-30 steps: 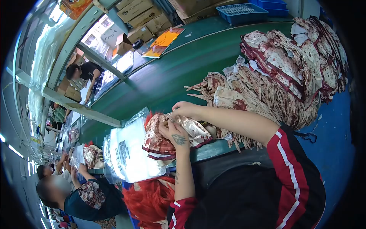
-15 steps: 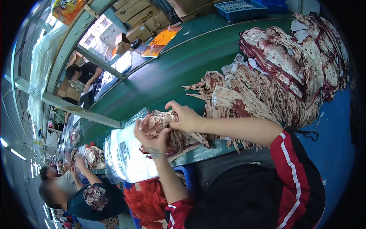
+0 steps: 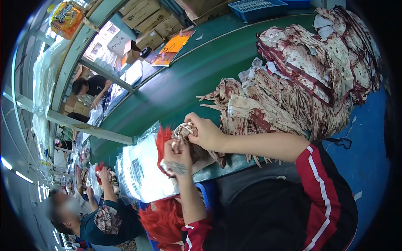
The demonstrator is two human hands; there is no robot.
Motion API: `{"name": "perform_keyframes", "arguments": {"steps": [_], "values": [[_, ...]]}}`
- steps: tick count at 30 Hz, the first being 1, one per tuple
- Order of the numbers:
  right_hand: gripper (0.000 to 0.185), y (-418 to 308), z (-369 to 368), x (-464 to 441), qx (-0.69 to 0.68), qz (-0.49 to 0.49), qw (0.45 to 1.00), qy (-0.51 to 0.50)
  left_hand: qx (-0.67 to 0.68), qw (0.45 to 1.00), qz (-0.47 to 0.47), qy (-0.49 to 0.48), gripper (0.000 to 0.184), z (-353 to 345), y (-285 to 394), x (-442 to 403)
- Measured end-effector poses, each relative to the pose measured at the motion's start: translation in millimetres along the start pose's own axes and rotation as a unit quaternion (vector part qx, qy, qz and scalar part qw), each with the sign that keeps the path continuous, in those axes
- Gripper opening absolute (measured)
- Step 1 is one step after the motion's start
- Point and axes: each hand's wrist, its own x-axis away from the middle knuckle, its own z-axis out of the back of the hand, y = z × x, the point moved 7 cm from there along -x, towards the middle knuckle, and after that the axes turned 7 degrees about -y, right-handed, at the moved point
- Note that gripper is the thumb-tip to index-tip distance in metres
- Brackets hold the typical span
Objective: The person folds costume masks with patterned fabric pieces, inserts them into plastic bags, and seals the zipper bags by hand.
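Note:
Between my hands is a crumpled cream piece (image 3: 183,130) with dark red stains, and bright red hair-like fluff (image 3: 163,144) shows along its left side. My left hand (image 3: 179,159) has its fingers curled closed on the lower left part of it. Gripping its upper right edge is my right hand (image 3: 207,133), thumb and fingers pinched together. The creased folds and my fingers hide most of its shape. Just left of my left hand lies a stack of clear plastic bags (image 3: 142,165) with a white, glaring surface.
Heaped stained cloth-like pieces (image 3: 293,83) cover the green table (image 3: 176,96) to the right. Red hair-like bundles (image 3: 161,221) fill a blue bin (image 3: 203,192) below. A co-worker (image 3: 109,221) works at left, another person (image 3: 90,90) beyond the metal frame (image 3: 90,127). Cardboard boxes (image 3: 146,21) stand behind.
My left hand has closed from spread fingers into a grip and shifted slightly right. Red fluff now shows beside the piece. The co-worker at left has raised a piece with red fluff.

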Motion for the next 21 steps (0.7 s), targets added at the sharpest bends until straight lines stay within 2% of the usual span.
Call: {"name": "perform_keyframes", "arguments": {"steps": [1,3,4,7,11,12,16,18,19,20,21], "values": [[0.044,-6.4,3.7,3.9,-0.017,0.046,0.998,0.039,0.000,1.000,0.001,0.000,0.053,-15.6,9.8,13.7],[0.042,-19.6,12.0,11.5,-0.051,0.139,0.982,0.113,0.268,0.958,-0.089,0.039,0.062,-32.2,36.6,37.3],[0.042,-20.8,11.8,12.9,-0.051,0.138,0.983,0.110,0.268,0.959,-0.087,0.042,0.062,-31.6,44.3,43.3],[0.044,-32.6,15.2,24.2,-0.027,0.177,0.978,0.105,-0.008,0.977,-0.204,0.063,0.070,-27.6,85.6,65.5],[0.048,-41.7,20.1,36.7,-0.103,0.151,0.979,0.085,-0.039,0.966,-0.245,0.070,0.073,-39.6,78.2,79.0],[0.048,-40.3,22.3,37.4,-0.103,0.152,0.979,0.085,-0.039,0.966,-0.246,0.071,0.073,-40.4,75.2,80.9],[0.051,-10.3,15.3,28.1,-0.254,0.031,0.966,-0.029,-0.032,0.973,-0.225,0.024,0.076,-45.4,67.9,86.5],[0.050,-6.4,25.0,24.8,-0.060,0.092,0.992,0.057,-0.010,0.968,-0.238,-0.074,0.076,-48.3,77.3,89.3],[0.050,-7.2,28.2,26.1,0.038,0.121,0.987,0.100,0.000,0.962,-0.244,-0.123,0.076,-49.5,78.8,90.4],[0.050,-9.7,30.7,26.7,0.038,0.122,0.987,0.099,0.000,0.962,-0.243,-0.122,0.076,-42.2,74.6,88.4],[0.050,-4.2,31.3,25.0,-0.054,0.054,0.996,0.055,0.180,0.970,-0.106,-0.123,0.073,-29.8,49.3,76.7]]}}
